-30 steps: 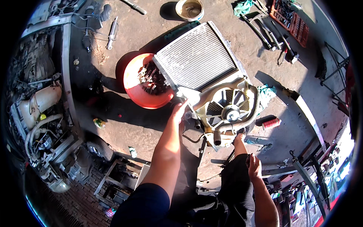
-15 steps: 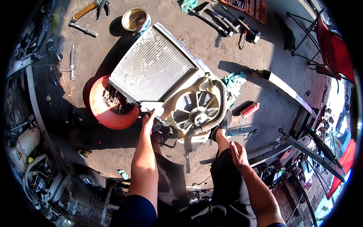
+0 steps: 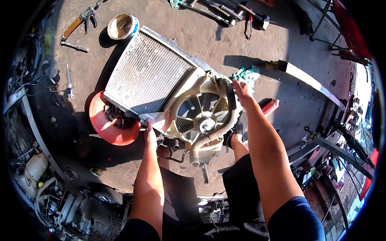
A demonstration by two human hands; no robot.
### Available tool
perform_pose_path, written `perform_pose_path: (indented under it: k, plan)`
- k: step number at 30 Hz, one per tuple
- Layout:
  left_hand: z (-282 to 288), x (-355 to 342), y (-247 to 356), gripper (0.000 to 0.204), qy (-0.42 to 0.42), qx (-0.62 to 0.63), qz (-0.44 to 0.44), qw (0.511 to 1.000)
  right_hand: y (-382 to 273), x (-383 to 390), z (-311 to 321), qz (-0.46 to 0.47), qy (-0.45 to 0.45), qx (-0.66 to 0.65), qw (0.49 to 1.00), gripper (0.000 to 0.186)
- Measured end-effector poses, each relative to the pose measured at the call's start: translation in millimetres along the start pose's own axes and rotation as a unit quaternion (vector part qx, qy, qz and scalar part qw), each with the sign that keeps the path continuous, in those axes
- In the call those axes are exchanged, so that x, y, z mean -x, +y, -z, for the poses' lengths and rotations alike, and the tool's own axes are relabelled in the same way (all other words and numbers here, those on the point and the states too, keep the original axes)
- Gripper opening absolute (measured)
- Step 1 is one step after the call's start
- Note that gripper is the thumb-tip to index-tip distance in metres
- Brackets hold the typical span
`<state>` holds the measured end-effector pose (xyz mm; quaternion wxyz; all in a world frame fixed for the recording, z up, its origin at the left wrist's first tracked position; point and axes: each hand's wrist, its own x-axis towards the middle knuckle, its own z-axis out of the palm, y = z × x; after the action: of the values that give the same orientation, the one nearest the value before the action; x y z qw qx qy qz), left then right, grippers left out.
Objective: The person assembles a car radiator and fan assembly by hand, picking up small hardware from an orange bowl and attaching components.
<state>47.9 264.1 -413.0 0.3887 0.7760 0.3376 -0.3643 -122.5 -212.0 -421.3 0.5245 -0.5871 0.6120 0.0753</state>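
Observation:
A car radiator (image 3: 148,74) with a finned grey core stands tilted in front of me, leaning over a red basin (image 3: 120,135) that holds dark scraps. Fixed to its right part is a pale cooling fan shroud (image 3: 177,105), with a bladed fan (image 3: 206,123) and a thick bent hose (image 3: 219,135) along the edge. My left hand (image 3: 149,135) grips the near lower edge of the radiator, thumb on top, other fingers mostly hidden. My right hand (image 3: 242,90) is closed round the far right edge of the radiator assembly, beside a green rag (image 3: 246,74); its fingertips are partly hidden.
A white bucket (image 3: 123,27) stands behind the radiator. A caulking gun (image 3: 80,24) lies at the far left, and a hammer (image 3: 263,23) among tools at the far side. To the right are a red bottle (image 3: 269,107) and a long metal bar (image 3: 311,86).
My right hand has reached forward from beside my knee to the right edge of the radiator assembly. My left hand keeps its hold at the near edge. The whole view has shifted.

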Motion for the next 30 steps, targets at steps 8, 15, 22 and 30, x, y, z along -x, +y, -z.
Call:
perform_pose_path:
  k: [8,15,22,30]
  plan:
    - [-16.2,19.3,13.7,0.111,0.019,-0.008,0.067,0.998,15.1,-18.1,-4.7,0.030,-0.001,0.133,0.991,0.060]
    - [13.5,-23.1,25.2,0.086,0.021,-0.028,-0.148,0.988,-19.6,-26.5,-3.0,0.025,-0.106,0.186,0.976,0.068]
    - [-39.0,28.5,63.2,0.085,0.026,-0.099,-0.102,0.989,40.5,-42.2,36.5,0.008,-0.063,0.209,0.976,0.060]
    - [-69.4,-31.6,121.1,0.088,-0.032,-0.222,-0.144,0.964,118.9,-82.3,81.0,0.108,-0.034,0.326,0.939,0.051]
